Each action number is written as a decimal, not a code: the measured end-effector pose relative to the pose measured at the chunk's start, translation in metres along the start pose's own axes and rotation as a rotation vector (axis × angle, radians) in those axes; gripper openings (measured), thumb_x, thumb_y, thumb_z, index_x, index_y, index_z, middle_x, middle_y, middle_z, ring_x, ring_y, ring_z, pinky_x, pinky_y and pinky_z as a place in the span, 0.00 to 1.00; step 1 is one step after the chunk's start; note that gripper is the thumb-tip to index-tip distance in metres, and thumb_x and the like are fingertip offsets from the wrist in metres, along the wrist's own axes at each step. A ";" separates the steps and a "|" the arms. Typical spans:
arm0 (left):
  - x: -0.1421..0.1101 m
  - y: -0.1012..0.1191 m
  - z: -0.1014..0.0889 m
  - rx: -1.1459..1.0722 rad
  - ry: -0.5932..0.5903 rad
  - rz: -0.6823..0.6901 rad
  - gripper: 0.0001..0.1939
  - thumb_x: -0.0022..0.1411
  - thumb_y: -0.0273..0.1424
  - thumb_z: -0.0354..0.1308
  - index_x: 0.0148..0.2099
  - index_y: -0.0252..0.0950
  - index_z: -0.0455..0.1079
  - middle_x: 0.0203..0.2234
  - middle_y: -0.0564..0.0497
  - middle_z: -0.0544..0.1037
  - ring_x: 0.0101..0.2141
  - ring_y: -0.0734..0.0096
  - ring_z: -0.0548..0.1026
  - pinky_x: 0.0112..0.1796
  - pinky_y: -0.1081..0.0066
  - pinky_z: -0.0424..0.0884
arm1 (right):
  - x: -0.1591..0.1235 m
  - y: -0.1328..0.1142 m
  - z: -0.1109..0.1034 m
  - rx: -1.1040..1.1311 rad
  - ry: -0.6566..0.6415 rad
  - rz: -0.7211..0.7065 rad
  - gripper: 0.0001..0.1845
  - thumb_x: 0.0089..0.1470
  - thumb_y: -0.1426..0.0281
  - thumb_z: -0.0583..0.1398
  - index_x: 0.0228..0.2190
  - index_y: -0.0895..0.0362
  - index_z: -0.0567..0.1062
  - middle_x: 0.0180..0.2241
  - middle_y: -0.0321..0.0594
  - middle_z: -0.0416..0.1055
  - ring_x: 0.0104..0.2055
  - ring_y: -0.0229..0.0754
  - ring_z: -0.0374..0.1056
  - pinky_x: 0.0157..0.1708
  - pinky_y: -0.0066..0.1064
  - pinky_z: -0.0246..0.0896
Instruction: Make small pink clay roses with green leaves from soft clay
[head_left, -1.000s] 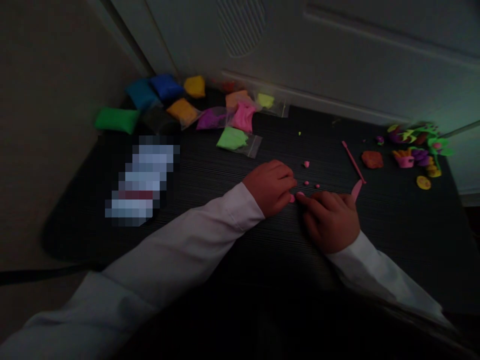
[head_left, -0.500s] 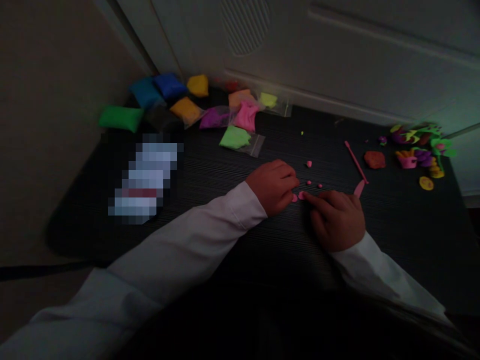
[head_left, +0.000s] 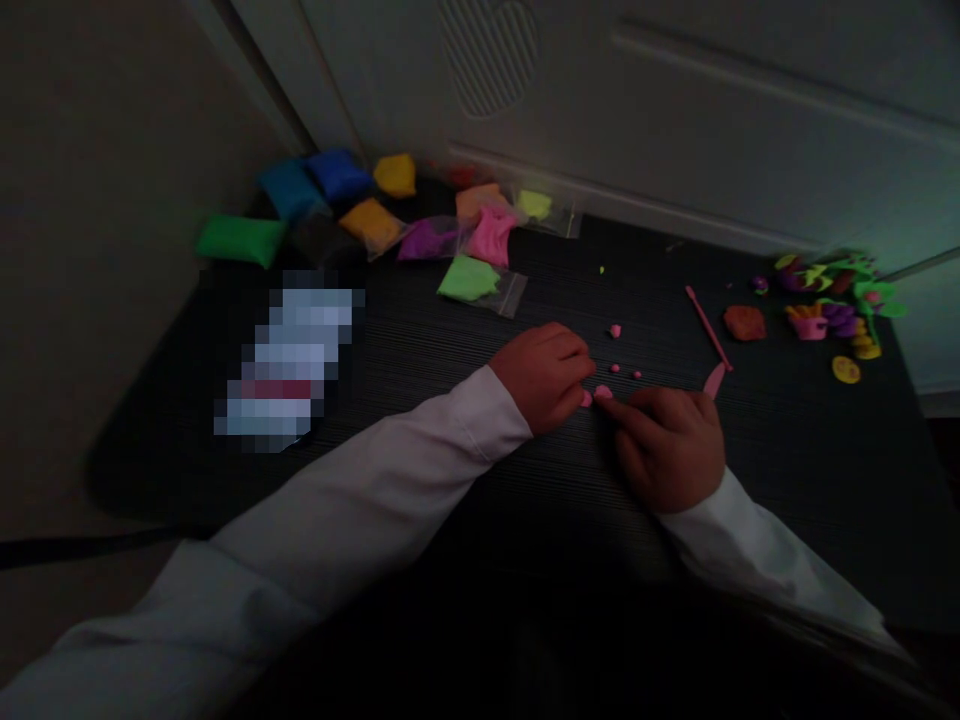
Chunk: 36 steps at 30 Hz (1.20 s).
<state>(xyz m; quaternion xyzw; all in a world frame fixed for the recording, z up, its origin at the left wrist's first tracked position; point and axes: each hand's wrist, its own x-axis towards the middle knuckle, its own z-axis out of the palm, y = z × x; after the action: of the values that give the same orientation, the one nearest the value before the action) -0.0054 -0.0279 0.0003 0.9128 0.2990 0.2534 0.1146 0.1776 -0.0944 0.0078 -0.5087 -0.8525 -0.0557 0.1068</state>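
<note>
My left hand (head_left: 541, 378) is closed, fingers bent and tips together, just beside a small flat pink clay piece (head_left: 586, 399). Its fingertips are partly hidden, so what they pinch, if anything, does not show. The index finger of my right hand (head_left: 670, 448) points left and touches the edge of a second pink clay disc (head_left: 603, 393). Its other fingers are curled, and the blade of a pink clay knife (head_left: 715, 380) pokes out behind them; the fingers seem to hold its handle, which is hidden. Beyond the fingertips lie two tiny pink balls (head_left: 615, 368) and a pink lump (head_left: 616, 331).
Coloured clay packs, among them a green one (head_left: 471, 279), line the back left. A covered, pixelated sheet-like object (head_left: 289, 360) lies left. To the right are a pink stick tool (head_left: 709, 328), red-brown clay (head_left: 745, 323), a yellow disc (head_left: 846, 370) and finished-looking clay figures (head_left: 806, 322).
The view has shifted slightly. My right index finger has drawn back a little toward me, showing more of the pink disc. My left hand has hardly moved.
</note>
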 end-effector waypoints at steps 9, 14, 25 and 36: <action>-0.001 -0.001 0.000 -0.006 0.001 0.000 0.10 0.53 0.29 0.48 0.35 0.32 0.68 0.33 0.46 0.70 0.37 0.67 0.64 0.39 0.66 0.61 | 0.002 -0.003 0.000 -0.036 -0.035 0.028 0.19 0.47 0.68 0.52 0.44 0.51 0.67 0.33 0.41 0.63 0.33 0.41 0.59 0.35 0.37 0.46; 0.000 0.000 0.000 -0.001 -0.001 -0.003 0.11 0.54 0.29 0.47 0.34 0.32 0.69 0.32 0.46 0.70 0.36 0.67 0.65 0.39 0.66 0.61 | 0.003 -0.003 0.001 -0.036 -0.075 0.043 0.19 0.48 0.68 0.51 0.44 0.51 0.67 0.34 0.41 0.63 0.34 0.42 0.59 0.35 0.37 0.47; 0.000 -0.001 0.002 0.004 0.019 0.004 0.10 0.52 0.27 0.48 0.35 0.32 0.69 0.32 0.47 0.70 0.36 0.67 0.65 0.38 0.67 0.62 | 0.006 0.001 0.007 0.006 -0.013 0.105 0.17 0.49 0.67 0.51 0.43 0.52 0.68 0.35 0.43 0.63 0.35 0.42 0.61 0.34 0.37 0.50; 0.000 -0.001 0.001 0.007 0.019 0.015 0.10 0.53 0.28 0.48 0.34 0.32 0.69 0.31 0.47 0.70 0.36 0.67 0.65 0.38 0.67 0.62 | 0.009 0.007 0.010 0.076 0.084 0.098 0.14 0.48 0.67 0.53 0.37 0.53 0.72 0.33 0.41 0.64 0.33 0.40 0.61 0.33 0.35 0.51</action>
<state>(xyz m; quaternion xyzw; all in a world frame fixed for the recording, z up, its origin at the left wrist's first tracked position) -0.0052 -0.0269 -0.0012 0.9129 0.2941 0.2620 0.1067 0.1789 -0.0813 0.0002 -0.5427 -0.8228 -0.0391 0.1642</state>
